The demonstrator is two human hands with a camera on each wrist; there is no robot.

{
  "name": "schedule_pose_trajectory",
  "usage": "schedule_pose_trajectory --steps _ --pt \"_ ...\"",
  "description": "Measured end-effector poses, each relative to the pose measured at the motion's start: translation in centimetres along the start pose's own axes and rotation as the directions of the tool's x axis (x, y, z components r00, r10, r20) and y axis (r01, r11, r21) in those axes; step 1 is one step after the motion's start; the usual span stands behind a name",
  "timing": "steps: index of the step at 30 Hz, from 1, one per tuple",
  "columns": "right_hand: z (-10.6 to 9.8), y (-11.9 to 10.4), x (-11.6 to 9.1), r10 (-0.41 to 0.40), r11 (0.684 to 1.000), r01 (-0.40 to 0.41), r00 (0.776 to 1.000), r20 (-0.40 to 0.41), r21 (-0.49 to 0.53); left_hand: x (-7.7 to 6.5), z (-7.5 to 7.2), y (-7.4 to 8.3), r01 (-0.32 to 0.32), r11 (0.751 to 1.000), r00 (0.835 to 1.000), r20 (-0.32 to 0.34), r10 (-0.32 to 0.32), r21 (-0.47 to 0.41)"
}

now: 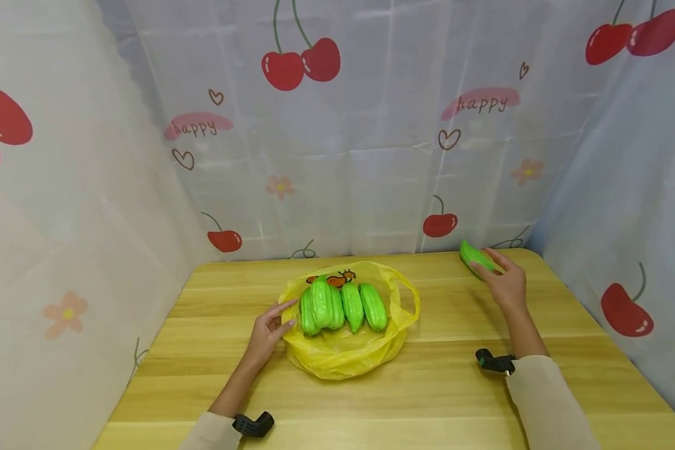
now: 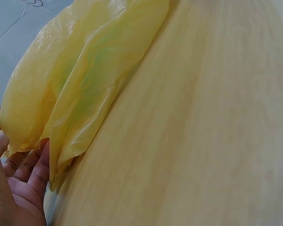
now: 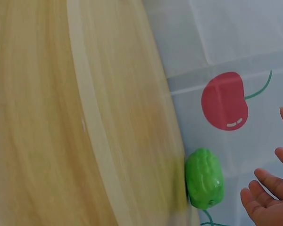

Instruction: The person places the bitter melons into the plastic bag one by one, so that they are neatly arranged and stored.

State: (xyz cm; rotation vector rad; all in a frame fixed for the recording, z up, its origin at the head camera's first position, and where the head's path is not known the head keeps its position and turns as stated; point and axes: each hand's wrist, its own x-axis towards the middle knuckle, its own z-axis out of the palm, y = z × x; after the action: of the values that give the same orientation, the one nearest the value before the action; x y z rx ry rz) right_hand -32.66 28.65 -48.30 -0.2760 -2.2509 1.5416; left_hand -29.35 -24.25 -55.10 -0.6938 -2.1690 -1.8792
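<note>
A yellow plastic bag lies on the table with its mouth spread wide. Several bright green, ribbed, gourd-like pieces are inside it. At the bag's left rim is my left hand; in the left wrist view, thin plastic runs between thumb and fingers. My right hand is over the far right of the table, beside one more green ribbed gourd. The right wrist view shows that gourd apart from the spread fingers.
The wooden table ends at a back edge close behind the lone gourd. White curtains printed with cherries hang behind and on both sides. A loop handle of the bag lies out to its right.
</note>
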Motion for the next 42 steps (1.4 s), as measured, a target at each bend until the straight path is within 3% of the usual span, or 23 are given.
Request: schedule_pose_trajectory --steps 10,18,26,30,37,42 --pt "-0.7 1.0 0.9 -0.034 0.997 0.035 0.999 0.019 -0.069 -0.3 0.1 -0.1 0.007 1.0 1.0 -0.006 -0.007 -0.01" --pt "-1.0 1.3 2.4 -0.004 0.996 0.009 0.998 0.06 -0.084 -0.2 0.0 -0.3 0.001 1.0 1.0 -0.005 -0.001 0.002" --pt "-0.9 1.9 4.0 -0.048 0.978 0.07 0.992 0.114 -0.195 -0.2 0.0 -0.2 -0.004 1.0 1.0 -0.003 0.004 -0.002" --pt "-0.8 2.3 4.5 -0.029 0.974 0.061 0.989 0.145 -0.218 -0.2 0.1 -0.1 0.022 0.999 1.0 -0.003 -0.022 -0.038" --pt "-0.4 3.0 5.3 -0.004 0.978 0.039 0.986 0.168 -0.207 0.0 0.1 -0.1 -0.002 1.0 1.0 0.004 0.002 -0.012" --pt "-0.1 3.2 5.5 0.019 0.977 0.016 0.986 0.164 -0.21 0.0 0.2 0.8 0.001 1.0 1.0 0.005 -0.001 -0.029"
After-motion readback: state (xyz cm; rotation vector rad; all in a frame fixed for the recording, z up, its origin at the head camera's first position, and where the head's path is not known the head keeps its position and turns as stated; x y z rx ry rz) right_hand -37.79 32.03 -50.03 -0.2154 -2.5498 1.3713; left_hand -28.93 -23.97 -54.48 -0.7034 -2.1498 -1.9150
